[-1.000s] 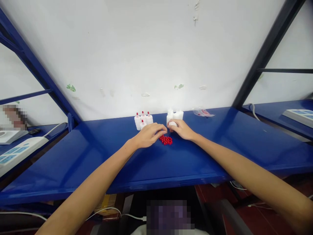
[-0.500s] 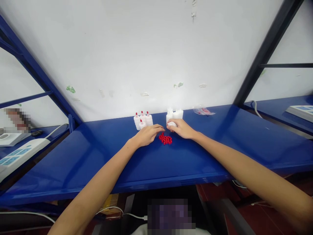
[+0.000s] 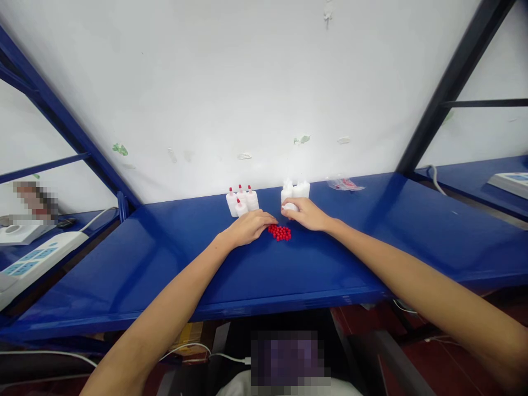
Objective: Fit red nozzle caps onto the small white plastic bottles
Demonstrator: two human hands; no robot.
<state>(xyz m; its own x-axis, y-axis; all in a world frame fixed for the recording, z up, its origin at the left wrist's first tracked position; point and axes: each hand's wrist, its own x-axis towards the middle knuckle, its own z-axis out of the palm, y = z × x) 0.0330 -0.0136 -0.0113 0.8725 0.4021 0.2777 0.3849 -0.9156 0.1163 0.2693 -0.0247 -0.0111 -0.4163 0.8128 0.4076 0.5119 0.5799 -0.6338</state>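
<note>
Many small red caps (image 3: 280,233) lie in a loose pile between your hands, nearer your left hand (image 3: 248,226), whose fingers reach its edge; whether they pinch a cap, I cannot tell. Your right hand (image 3: 308,213), apart from the left, is wrapped around a white squeeze bottle (image 3: 291,207) just beyond the pile, its long axis mostly hidden by your grip.

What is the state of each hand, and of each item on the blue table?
Left hand: at the caps' edge, grip unclear
Right hand: closed around a bottle
Held bottle: partly hidden
Red caps: loose, piled
Four red-capped bottles: upright
Other white bottles: upright, no red caps visible
Plastic bag: lying flat
</note>
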